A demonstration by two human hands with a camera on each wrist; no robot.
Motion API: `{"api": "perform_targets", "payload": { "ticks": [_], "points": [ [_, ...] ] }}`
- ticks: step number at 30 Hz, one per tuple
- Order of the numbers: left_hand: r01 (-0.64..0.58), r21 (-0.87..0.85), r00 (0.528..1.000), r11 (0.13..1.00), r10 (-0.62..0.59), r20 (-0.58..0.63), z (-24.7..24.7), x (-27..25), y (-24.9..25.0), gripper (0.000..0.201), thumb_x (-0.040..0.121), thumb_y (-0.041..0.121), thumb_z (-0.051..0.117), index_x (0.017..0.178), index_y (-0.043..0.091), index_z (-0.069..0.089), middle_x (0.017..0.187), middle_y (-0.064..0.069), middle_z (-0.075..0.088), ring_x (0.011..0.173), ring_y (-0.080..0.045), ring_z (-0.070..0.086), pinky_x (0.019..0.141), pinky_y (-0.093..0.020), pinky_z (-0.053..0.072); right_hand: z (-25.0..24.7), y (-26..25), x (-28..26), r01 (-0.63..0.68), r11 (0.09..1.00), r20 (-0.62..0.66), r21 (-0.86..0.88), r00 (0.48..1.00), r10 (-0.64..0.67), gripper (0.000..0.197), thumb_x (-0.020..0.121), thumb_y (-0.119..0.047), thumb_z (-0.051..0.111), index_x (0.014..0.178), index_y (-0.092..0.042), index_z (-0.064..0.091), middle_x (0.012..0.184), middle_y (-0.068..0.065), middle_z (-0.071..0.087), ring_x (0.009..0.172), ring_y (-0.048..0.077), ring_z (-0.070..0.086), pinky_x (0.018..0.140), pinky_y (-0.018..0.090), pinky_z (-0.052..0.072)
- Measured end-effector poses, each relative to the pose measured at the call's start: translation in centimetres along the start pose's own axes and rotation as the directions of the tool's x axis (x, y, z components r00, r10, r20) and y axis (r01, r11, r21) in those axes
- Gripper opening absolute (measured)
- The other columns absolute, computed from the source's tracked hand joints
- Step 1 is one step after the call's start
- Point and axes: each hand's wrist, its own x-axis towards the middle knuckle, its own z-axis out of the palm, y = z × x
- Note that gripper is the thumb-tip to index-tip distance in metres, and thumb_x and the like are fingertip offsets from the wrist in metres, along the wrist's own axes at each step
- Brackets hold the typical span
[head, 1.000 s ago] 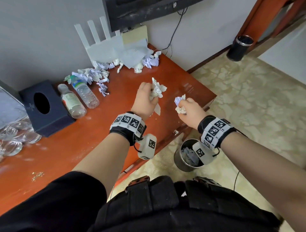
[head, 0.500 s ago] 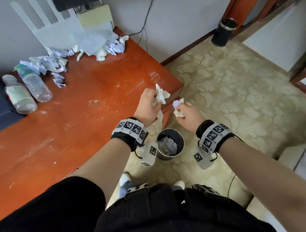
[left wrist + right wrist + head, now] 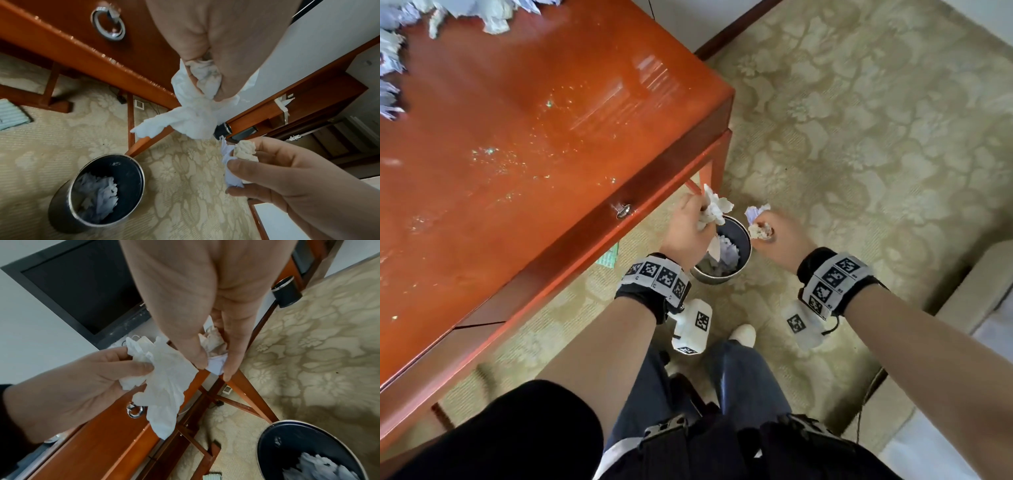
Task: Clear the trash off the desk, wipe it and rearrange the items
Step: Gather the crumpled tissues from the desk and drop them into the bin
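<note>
Though crumpled, tissue (image 3: 714, 209) between fingers (image 3: 141, 366).

No word, brand or number can be read. Small lettering on the lower edge of the black screen (image 3: 82, 288) is too blurred to make out; the wristbands (image 3: 832, 277) carry only black-and-white square code patterns.

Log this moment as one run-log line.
stage: binning trash | left hand: grips crumpled white tissue above round dark metal bin | right hand: pinches small paper wad beside bin | desk: scraps remain
</note>
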Motion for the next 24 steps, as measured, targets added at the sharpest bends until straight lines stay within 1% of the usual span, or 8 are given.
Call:
{"api": "perform_targets", "payload": {
  "ticks": [3, 6, 9, 13, 16, 18, 21, 24],
  "points": [
    [0.040, 0.025, 0.998, 0.999, -0.041, 0.053, 2.5, -0.1, -2.5, 0.027, 0.087, 0.004, 0.055, 0.114, -0.002, 0.054, 0.119, -0.014, 0.048, 0.101, -0.024, 0.050, 0.080, -0.016, 0.032, 3.0, 2.2, 0.5, -0.038, 0.999, 0.036, 0.026, 0.999, 0.037, 0.030, 0.087, -0.013, 0.062, 0.116, -0.005, 0.056, 0.115, 0.018, 0.054, 0.101, 0.031, 0.053, 0.085, 0.033, 0.040],
    [0.021, 0.025, 0.997, 0.999, -0.023, 0.076, 4.7, -0.2, -5.2, 0.028, 0.085, 0.003, 0.058, 0.112, -0.003, 0.055, 0.116, -0.015, 0.050, 0.103, -0.023, 0.049, 0.078, -0.011, 0.027, 6.2, 3.7, 1.0, -0.054, 0.998, 0.066, 0.033, 0.997, 0.051, 0.030, 0.088, -0.013, 0.061, 0.116, -0.004, 0.055, 0.113, 0.019, 0.054, 0.101, 0.033, 0.053, 0.081, 0.030, 0.037],
    [0.014, 0.033, 0.996, 0.999, -0.017, 0.090, 6.6, -0.6, -8.2, 0.031, 0.086, 0.003, 0.058, 0.116, -0.002, 0.054, 0.119, -0.013, 0.048, 0.103, -0.018, 0.045, 0.081, -0.009, 0.026, 9.6, 4.8, 1.9, -0.043, 0.999, 0.055, 0.005, 0.998, 0.043, 0.025, 0.086, -0.012, 0.062, 0.109, -0.004, 0.058, 0.106, 0.018, 0.056, 0.094, 0.030, 0.053, 0.075, 0.026, 0.033],
    [-0.022, 0.026, 0.996, 0.999, 0.019, 0.086, 8.9, -0.9, -12.2, 0.030, 0.086, 0.000, 0.057, 0.115, -0.004, 0.054, 0.119, -0.015, 0.048, 0.106, -0.021, 0.047, 0.082, -0.009, 0.026, 14.1, 5.9, 3.4, -0.047, 0.999, 0.036, -0.018, 0.998, 0.048, 0.007, 0.086, -0.015, 0.058, 0.091, -0.012, 0.055, 0.093, 0.006, 0.050, 0.089, 0.024, 0.051, 0.073, 0.023, 0.032],
    [-0.089, 0.041, 0.994, 0.995, 0.086, 0.070, 10.4, -1.9, -14.7, 0.027, 0.084, -0.001, 0.059, 0.111, -0.004, 0.055, 0.116, -0.016, 0.050, 0.104, -0.021, 0.047, 0.081, -0.009, 0.027, 17.5, 6.7, 3.0, -0.058, 0.998, -0.011, -0.002, 0.998, 0.058, 0.017, 0.087, -0.015, 0.057, 0.104, -0.011, 0.057, 0.098, 0.003, 0.043, 0.090, 0.018, 0.043, 0.077, 0.021, 0.030],
    [-0.122, 0.052, 0.991, 0.991, 0.119, 0.060, 11.3, -3.2, -16.1, 0.027, 0.084, 0.000, 0.059, 0.111, -0.003, 0.055, 0.116, -0.016, 0.050, 0.105, -0.022, 0.047, 0.081, -0.008, 0.025, 19.4, 7.2, 1.9, -0.050, 0.999, -0.042, 0.004, 0.998, 0.050, 0.022, 0.088, -0.015, 0.057, 0.109, -0.008, 0.057, 0.099, 0.004, 0.043, 0.091, 0.018, 0.043, 0.078, 0.021, 0.030],
    [-0.159, 0.023, 0.987, 0.987, 0.158, 0.038, 11.7, -5.5, -17.2, 0.025, 0.085, 0.001, 0.057, 0.110, -0.003, 0.055, 0.115, -0.015, 0.049, 0.101, -0.019, 0.045, 0.078, -0.007, 0.023, 21.0, 7.7, -0.2, -0.037, 0.999, -0.075, 0.017, 0.996, 0.039, 0.020, 0.087, -0.015, 0.057, 0.107, -0.009, 0.058, 0.100, 0.007, 0.047, 0.095, 0.023, 0.048, 0.078, 0.022, 0.030],
    [-0.192, -0.011, 0.981, 0.981, 0.193, 0.021, 11.4, -7.8, -17.3, 0.020, 0.086, 0.001, 0.056, 0.106, -0.004, 0.055, 0.107, -0.007, 0.044, 0.094, -0.012, 0.039, 0.075, -0.007, 0.023, 21.4, 7.8, -2.5, -0.049, 0.999, -0.117, 0.014, 0.992, 0.050, 0.019, 0.086, -0.016, 0.058, 0.105, -0.010, 0.058, 0.106, 0.012, 0.053, 0.093, 0.022, 0.048, 0.076, 0.022, 0.029]
  ]
}}
